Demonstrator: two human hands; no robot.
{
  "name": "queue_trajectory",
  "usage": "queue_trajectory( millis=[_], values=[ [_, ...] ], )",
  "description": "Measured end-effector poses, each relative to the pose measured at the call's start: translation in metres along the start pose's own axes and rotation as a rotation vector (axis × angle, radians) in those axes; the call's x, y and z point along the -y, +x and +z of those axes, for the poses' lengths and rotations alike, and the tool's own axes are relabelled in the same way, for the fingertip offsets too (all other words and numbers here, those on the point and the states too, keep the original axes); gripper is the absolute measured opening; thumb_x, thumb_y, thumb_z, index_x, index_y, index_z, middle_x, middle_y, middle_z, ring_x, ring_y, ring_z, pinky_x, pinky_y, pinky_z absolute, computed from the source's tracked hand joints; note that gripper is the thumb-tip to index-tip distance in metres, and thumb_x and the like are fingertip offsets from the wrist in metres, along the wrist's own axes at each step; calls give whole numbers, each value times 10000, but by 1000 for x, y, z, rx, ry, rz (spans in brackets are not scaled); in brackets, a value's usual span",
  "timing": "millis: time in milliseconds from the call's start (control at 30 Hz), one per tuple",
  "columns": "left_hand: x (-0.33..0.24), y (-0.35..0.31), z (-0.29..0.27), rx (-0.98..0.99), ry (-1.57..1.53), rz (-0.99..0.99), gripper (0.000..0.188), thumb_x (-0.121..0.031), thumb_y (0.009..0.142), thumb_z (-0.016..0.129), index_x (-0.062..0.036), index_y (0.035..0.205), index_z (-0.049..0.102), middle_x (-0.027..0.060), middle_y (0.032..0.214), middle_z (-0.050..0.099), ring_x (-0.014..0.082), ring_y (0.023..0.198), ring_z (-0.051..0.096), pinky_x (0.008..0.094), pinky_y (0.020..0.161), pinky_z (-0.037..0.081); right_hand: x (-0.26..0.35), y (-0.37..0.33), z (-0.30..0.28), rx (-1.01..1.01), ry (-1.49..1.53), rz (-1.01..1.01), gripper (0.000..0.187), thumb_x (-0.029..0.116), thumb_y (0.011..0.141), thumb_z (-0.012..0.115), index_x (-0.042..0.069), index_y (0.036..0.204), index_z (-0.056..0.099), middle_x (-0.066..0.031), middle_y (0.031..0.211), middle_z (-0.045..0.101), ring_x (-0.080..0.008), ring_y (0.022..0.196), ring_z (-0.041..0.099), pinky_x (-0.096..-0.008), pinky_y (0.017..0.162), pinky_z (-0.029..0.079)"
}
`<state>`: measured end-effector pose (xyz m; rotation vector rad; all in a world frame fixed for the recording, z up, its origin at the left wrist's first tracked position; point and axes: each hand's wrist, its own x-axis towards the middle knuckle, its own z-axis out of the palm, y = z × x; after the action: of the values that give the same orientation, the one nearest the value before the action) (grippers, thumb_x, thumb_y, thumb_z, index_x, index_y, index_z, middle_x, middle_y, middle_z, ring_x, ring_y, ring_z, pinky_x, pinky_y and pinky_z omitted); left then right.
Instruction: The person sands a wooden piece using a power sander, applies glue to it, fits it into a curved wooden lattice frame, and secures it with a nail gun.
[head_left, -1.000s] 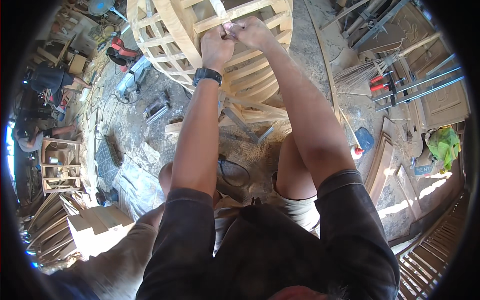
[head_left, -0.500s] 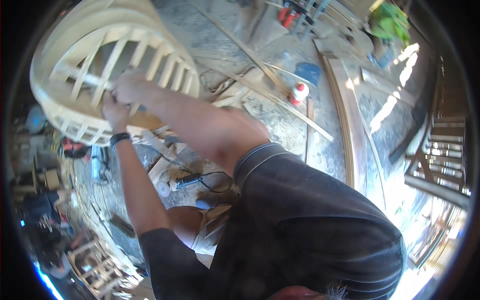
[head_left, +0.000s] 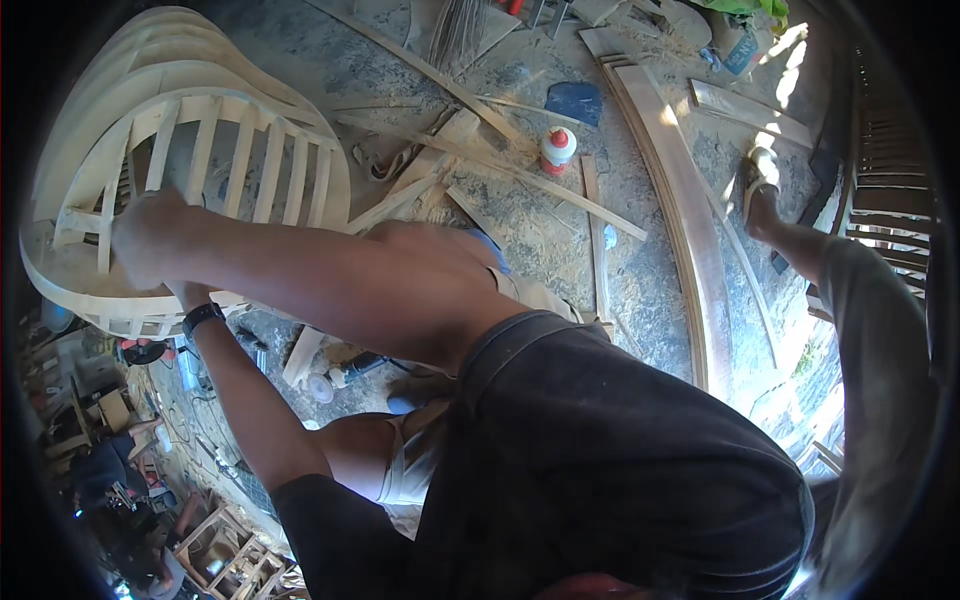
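The right hand (head_left: 150,240) and left hand (head_left: 190,293) remain at the slatted frame (head_left: 241,160), openness and hold indiscernible. A co-worker's leg (head_left: 868,290) now appears at right.

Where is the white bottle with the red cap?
The white bottle is in the head view's upper half, right of centre, just below a flat dark blue piece.

I wear a faded charcoal-grey short-sleeved shirt (head_left: 610,460), its cloth creased along my right side. A line of stitching follows the edge of my right sleeve (head_left: 525,350); my left sleeve (head_left: 335,530) looks nearly black. A dark band (head_left: 203,319) circles my left wrist, and my shorts (head_left: 410,470) are pale beige.
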<state>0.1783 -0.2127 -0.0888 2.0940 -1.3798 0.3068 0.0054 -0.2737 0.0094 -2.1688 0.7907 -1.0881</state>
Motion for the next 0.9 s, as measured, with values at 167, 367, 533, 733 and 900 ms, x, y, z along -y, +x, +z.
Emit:
queue_trajectory(
  millis=[167, 367, 533, 733, 900],
  values=[
    [10, -2, -24, 33, 44, -209, 468, -379, 932, 617, 1, 1205, 622, 161, 1096, 696, 283, 988, 650, 406, 861, 478, -38, -71, -108, 92, 559, -264, 264, 301, 877, 584, 70, 888, 711, -142, 807, 679, -351, 866, 665, -524, 774, 502],
    [-36, 4, -20, 27, 61, -208, 517, -447, 955, 595, 10, 1194, 638, 137, 1064, 707, 252, 953, 654, 387, 856, 479, -308, -305, -110, 754, -97, 591, 261, 267, 877, 588, 64, 1012, 681, -212, 1005, 682, -391, 954, 652, -471, 812, 512],
    [-30, 3, -19, 24, 133, -253, 530, -478, 947, 589, -10, 1185, 653, 129, 1072, 704, 248, 957, 644, 381, 868, 473, -402, -460, -147, 553, -299, 1114, 271, 258, 897, 568, 36, 1037, 636, -268, 1007, 668, -443, 995, 637, -516, 845, 492],
    [-29, -1, -27, 30, 205, -260, 544, -489, 958, 561, -16, 1214, 646, 145, 1153, 687, 274, 1067, 634, 383, 929, 452, -376, -427, -81, 436, -209, 965, 383, 406, 940, 526, 122, 1190, 583, -235, 1149, 648, -424, 1095, 610, -529, 909, 469],
    [-38, -2, -19, -26, 46, -220, 467, -443, 938, 610, -14, 1112, 671, 146, 1011, 713, 293, 930, 651, 403, 864, 456, -388, -389, -37, 602, -295, 854, 456, 448, 937, 519, 133, 1261, 584, -225, 1203, 635, -414, 1107, 610, -527, 919, 476]
  ],
)
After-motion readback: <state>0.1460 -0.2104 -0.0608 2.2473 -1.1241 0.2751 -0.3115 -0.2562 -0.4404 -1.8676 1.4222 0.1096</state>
